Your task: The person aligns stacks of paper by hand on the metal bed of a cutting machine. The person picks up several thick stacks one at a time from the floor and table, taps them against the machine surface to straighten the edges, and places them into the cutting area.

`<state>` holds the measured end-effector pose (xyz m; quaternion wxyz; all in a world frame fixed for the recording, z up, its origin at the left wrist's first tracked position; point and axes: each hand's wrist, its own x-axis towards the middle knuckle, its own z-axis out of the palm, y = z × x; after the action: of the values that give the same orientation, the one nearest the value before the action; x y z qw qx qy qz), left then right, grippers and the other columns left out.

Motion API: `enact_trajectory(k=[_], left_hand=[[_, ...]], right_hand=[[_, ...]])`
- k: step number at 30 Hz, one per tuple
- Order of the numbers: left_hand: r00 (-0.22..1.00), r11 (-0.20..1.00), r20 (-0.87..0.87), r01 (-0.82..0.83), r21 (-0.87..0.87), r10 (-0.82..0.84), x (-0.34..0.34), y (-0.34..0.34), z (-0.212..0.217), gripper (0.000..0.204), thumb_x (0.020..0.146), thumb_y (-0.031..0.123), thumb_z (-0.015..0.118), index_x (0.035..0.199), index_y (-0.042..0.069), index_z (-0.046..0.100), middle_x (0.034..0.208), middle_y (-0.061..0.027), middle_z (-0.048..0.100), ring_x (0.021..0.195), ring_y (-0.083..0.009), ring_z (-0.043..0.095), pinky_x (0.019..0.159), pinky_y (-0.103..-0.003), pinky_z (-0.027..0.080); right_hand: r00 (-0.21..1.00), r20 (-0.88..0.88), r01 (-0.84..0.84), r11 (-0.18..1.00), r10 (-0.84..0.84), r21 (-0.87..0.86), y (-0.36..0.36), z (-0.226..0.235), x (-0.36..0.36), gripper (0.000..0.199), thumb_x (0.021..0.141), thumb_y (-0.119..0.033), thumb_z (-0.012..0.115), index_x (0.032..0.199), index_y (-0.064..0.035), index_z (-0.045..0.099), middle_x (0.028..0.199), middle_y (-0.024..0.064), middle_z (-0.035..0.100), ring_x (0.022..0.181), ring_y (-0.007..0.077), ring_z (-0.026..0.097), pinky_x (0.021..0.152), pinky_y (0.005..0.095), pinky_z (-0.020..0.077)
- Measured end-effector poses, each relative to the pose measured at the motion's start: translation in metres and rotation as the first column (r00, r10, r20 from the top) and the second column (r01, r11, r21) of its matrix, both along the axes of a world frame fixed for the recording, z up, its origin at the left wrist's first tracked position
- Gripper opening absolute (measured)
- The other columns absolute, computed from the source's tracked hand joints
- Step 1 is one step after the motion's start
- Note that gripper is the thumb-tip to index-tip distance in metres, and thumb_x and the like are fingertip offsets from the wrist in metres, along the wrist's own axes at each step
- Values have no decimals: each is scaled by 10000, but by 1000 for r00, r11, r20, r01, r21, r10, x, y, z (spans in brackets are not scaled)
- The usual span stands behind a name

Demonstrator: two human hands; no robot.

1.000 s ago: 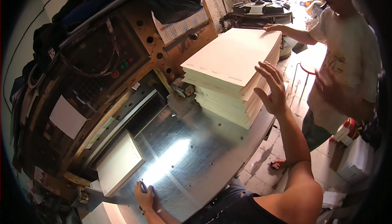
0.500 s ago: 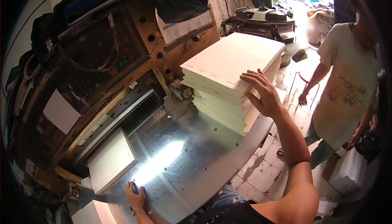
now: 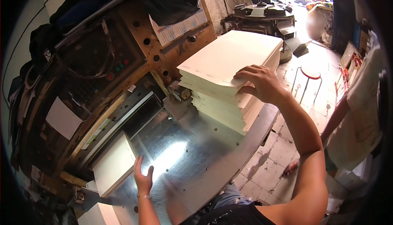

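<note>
A tall stack of cream paper [image 3: 231, 61] stands on the metal table, its layers slightly uneven. My right hand [image 3: 262, 83] is at its near right corner, fingers curled over the top and thumb at the side, gripping the upper sheets. A lower, neat paper stack [image 3: 116, 163] lies at the left, beside the machine's slot. Next to that stack's right edge, my left hand [image 3: 143, 178] is open, with fingers pointing up and thumb apart, holding nothing.
The shiny metal table [image 3: 196, 151] has small holes and a curved-looking front edge. More paper [image 3: 100, 214] sits at the lower left. Behind rises a brown machine front [image 3: 135, 32] with a control panel. A red-topped stool [image 3: 310, 72] and a person [image 3: 360, 114] are on the right.
My left hand has lifted from the table and moved slightly up and right. My right hand's fingers have curled around the stack's corner. The person at right has moved further right, uncovering the stool.
</note>
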<state>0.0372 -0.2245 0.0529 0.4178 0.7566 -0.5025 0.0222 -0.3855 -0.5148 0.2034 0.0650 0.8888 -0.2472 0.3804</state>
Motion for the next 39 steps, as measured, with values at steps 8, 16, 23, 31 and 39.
enact_trajectory(k=[8, 16, 23, 31, 39], left_hand=[[741, 766, 255, 643, -3, -621, -143, -128, 107, 609, 767, 245, 756, 1311, 79, 540, 1439, -172, 418, 1307, -350, 436, 1063, -427, 376], [619, 672, 369, 740, 22, -694, -207, -160, 131, 650, 764, 284, 752, 1326, 58, 516, 1359, -189, 449, 1273, -373, 446, 1023, -441, 409], [675, 757, 451, 654, -1, -583, -224, -184, 125, 769, 746, 355, 753, 1380, 78, 418, 1256, -166, 463, 1219, -357, 420, 1019, -452, 367], [670, 740, 493, 669, -77, -555, -226, -203, 116, 746, 687, 387, 774, 1271, 27, 480, 1199, -180, 483, 1120, -353, 476, 967, -445, 390], [694, 751, 442, 657, -64, -569, -224, -196, 117, 822, 662, 361, 781, 1325, 33, 424, 1191, -175, 467, 1123, -347, 477, 956, -445, 391]], right_hand=[[997, -42, 64, 995, -61, 74, -1, 7, -2, 290, 825, -351, 665, 1017, -134, 674, 968, 26, 665, 955, 258, 618, 800, 397, 483], [990, -112, 95, 986, -80, 134, -11, 23, -1, 304, 832, -353, 663, 1026, -119, 662, 950, 67, 664, 928, 304, 625, 788, 418, 476], [978, -111, 192, 972, -178, 132, -13, 23, 3, 308, 883, -338, 608, 1074, -97, 608, 925, 119, 665, 927, 339, 628, 778, 441, 475], [997, 62, 31, 995, -36, 91, 4, 13, 4, 561, 697, -260, 748, 1213, -157, 552, 1028, 61, 685, 983, 271, 651, 824, 402, 498], [982, 182, 59, 997, -50, -48, -5, 6, 22, 763, 622, -175, 791, 1315, -119, 477, 1222, 122, 573, 1151, 312, 539, 984, 431, 399]])
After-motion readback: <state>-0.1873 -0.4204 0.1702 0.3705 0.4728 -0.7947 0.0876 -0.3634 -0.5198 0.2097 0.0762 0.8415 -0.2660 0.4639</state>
